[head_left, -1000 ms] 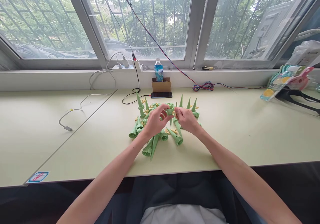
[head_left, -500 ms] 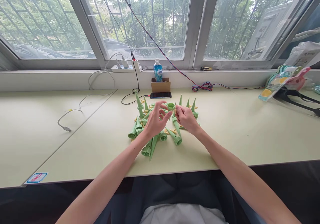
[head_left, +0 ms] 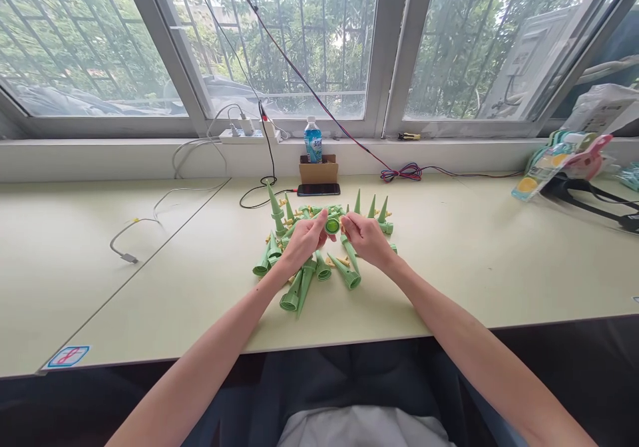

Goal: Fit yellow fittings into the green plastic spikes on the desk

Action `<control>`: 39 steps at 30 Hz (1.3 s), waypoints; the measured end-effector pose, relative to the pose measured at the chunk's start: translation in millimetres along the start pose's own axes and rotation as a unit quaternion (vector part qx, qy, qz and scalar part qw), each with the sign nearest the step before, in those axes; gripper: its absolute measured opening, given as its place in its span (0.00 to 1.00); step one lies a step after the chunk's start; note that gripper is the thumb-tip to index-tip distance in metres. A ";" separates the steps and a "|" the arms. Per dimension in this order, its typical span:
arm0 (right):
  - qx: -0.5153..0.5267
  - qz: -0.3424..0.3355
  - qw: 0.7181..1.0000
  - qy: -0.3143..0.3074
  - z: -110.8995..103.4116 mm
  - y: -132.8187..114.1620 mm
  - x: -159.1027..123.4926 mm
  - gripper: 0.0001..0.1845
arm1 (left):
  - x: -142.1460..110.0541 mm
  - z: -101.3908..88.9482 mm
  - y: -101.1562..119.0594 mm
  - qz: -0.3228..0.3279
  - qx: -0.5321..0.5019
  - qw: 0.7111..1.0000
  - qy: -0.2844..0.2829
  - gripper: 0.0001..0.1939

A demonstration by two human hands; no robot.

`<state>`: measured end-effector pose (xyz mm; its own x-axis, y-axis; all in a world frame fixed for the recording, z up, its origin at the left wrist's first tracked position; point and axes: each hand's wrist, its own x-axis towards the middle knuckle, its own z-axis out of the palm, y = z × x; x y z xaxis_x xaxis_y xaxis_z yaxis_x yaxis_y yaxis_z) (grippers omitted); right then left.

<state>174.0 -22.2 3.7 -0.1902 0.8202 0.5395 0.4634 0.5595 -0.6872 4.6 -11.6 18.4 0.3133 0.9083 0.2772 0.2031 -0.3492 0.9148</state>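
My left hand is closed around a green plastic plant watering spike, its round hollow end turned toward me. My right hand is closed in a pinch at the side of that spike, on a small yellow valve mostly covered by the fingers. Beneath and around both hands lie several more green spikes with yellow valves. One spike lies on its side just below my right hand, and another rests nearer the table edge. A few stand point up, such as the tall spike at the left.
Behind the pile lie a phone and a cardboard box with a blue-labelled bottle. A bundled cable sits near the wall. Further right are a black strap-like frame and plastic packages. A white cable crosses the left table.
The held spike has tipped so its open end faces me, and it has come slightly lower. My left fingers, spread half a second ago, have closed around it. My right hand keeps its pinch.
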 end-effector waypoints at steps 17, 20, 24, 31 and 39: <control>0.064 0.066 0.996 0.014 3.4 5.9 1.2 0.27 | -1.5 -1.4 -6.8 0.139 0.112 0.984 -0.001 0.17; 0.074 0.072 0.995 0.007 5.8 7.9 1.4 0.28 | 0.1 -0.5 -10.7 0.164 0.131 0.978 -0.008 0.15; 0.084 0.075 0.994 0.003 7.7 9.6 1.4 0.27 | 1.9 -0.2 -14.6 0.184 0.142 0.973 0.007 0.13; 0.079 0.077 0.994 0.011 7.5 8.6 1.1 0.25 | 2.9 2.1 -12.8 0.181 0.164 0.970 0.024 0.13; 0.030 0.057 0.995 0.075 2.4 8.2 1.6 0.23 | 3.0 1.2 -7.2 0.092 0.080 0.990 0.076 0.17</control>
<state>175.4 -16.0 -2.3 -0.0072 0.8541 0.5201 0.4203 0.4745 -0.7734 5.2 -6.7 12.3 0.2182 0.8456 0.4872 0.3029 -0.5332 0.7899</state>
